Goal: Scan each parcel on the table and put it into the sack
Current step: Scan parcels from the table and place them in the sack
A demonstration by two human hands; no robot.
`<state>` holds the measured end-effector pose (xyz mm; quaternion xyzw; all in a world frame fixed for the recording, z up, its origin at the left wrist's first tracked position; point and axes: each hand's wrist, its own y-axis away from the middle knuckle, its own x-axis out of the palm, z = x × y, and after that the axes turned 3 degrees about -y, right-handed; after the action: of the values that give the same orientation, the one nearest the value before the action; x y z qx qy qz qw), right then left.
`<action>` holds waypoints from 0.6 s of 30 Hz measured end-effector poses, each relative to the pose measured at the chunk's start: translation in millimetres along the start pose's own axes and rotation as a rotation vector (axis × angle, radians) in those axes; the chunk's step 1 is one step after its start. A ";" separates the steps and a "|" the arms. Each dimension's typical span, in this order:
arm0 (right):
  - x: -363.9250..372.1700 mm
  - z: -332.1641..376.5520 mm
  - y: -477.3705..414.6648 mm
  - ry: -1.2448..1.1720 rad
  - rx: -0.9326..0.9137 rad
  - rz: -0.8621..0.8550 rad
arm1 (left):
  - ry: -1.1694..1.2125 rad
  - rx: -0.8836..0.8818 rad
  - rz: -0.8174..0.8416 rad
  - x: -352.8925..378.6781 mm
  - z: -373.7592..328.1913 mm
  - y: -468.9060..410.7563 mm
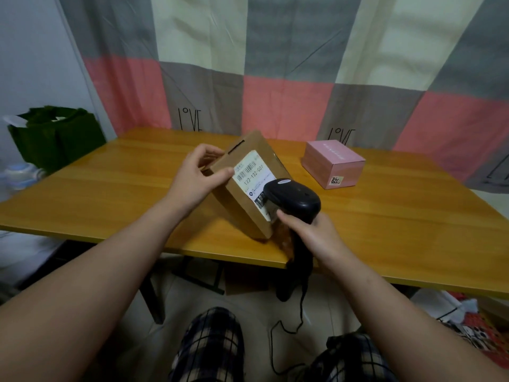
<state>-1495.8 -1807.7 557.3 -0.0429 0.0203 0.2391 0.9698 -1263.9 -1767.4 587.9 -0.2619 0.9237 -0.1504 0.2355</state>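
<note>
Brown cardboard parcel point(237, 208) sits mid-tabletop near the near edge, tilted up on its lower edge, white barcode label point(254, 175) facing the camera. Left hand point(198, 175) grips its upper left corner, thumb on the label face and the other fingers point(205, 153) curled over the top edge. Right hand point(312, 234) is clenched round the handle of a black scanner point(294, 198), whose head is just in front of the label's lower right part, covering it. Scanner cable point(286, 330) hangs below the tabletop point(110, 194). Pink box point(333, 164) lies flat to the far right, apart from the parcel. Green sack point(55, 139) stands off the tabletop's far left, mouth open. Checked curtain point(275, 64) hangs behind.
</note>
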 end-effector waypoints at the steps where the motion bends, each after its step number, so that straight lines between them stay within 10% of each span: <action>1: 0.0 -2.5 -0.6 0.097 -0.060 -0.037 | -0.024 -0.001 0.009 -0.8 -0.1 -1.4; 12: -13.6 -7.2 10.8 0.129 -0.042 -0.092 | -0.334 -0.333 0.184 26.2 24.3 10.8; 18: 1.8 -9.9 11.0 -0.090 0.055 -0.037 | -0.093 -0.564 0.110 38.2 34.2 28.9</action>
<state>-1499.5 -1798.1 546.5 -0.0059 -0.0175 0.2223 0.9748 -1287.0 -1770.3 533.8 -0.2732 0.9302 0.1373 0.2031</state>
